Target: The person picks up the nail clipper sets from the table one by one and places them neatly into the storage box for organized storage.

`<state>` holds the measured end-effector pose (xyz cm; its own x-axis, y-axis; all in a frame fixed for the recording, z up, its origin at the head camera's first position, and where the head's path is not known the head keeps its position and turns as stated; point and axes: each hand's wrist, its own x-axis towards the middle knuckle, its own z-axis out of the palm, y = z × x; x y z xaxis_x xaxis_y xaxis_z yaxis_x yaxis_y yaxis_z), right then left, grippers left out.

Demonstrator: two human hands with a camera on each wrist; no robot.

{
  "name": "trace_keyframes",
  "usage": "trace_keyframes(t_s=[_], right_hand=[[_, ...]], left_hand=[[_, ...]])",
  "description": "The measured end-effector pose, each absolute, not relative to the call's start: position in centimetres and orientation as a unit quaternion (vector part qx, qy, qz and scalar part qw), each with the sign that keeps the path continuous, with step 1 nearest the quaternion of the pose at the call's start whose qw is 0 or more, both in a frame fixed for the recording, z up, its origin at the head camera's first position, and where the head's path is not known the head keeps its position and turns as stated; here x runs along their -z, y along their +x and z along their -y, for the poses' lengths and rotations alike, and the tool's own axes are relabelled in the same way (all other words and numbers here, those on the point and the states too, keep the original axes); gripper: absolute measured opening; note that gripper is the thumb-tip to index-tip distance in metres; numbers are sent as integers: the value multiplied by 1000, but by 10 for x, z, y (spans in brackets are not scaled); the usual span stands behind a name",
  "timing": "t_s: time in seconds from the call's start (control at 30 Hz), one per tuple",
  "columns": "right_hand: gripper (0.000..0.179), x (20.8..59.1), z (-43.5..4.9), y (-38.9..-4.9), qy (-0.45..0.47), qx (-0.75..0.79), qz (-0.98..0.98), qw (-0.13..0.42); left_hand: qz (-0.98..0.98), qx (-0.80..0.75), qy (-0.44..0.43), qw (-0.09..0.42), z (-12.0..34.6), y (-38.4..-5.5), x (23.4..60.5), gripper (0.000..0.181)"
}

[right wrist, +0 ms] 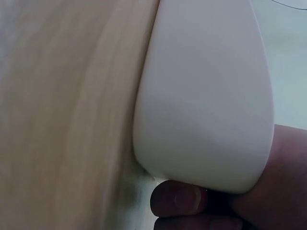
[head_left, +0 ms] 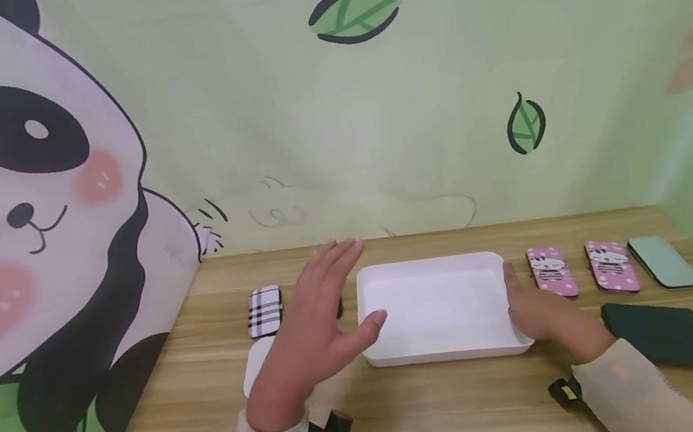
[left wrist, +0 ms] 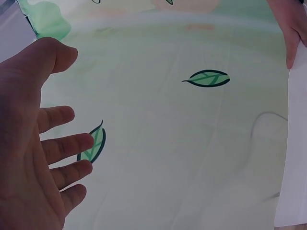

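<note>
A white rectangular tray (head_left: 434,309) lies on the wooden table, its inside bare. At its right end, my right hand (head_left: 534,312) grips the short side. In the right wrist view, fingertips (right wrist: 180,199) curl against the tray's outer end (right wrist: 206,96), and part of the hand shows beside the rim. My left hand (head_left: 314,326) is raised near the tray's left end, thumb apart from the fingers and nothing held. The left wrist view shows that palm (left wrist: 24,143) with its fingers spread, and the tray's edge (left wrist: 292,153) at far right.
Left of the tray lie a plaid case (head_left: 264,311) and a white case (head_left: 257,365), partly behind my left hand. To the right are two pink cat-print cases (head_left: 552,272) (head_left: 612,267), a mint case (head_left: 664,262) and a dark green flat case (head_left: 662,335). A printed backdrop (head_left: 424,107) stands behind the table.
</note>
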<state>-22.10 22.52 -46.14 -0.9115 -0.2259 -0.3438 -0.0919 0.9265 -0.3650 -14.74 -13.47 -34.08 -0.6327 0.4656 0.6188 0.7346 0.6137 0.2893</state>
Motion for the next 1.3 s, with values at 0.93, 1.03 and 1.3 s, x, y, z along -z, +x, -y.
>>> trace_keyframes(t_s=[0.93,1.03,1.3], right_hand=[[76,458,-226,-219,-102,185,-959,188],[77,458,-226,-219,-104,182,-960,187],[75,456,-225,-217,-96,188,-960,185]], left_hand=[[922,185,-315,128,205,-160,378,84],[928,174,-310,111,210,-160,381,85],[959,134,-246,39,228,-161,401,83]])
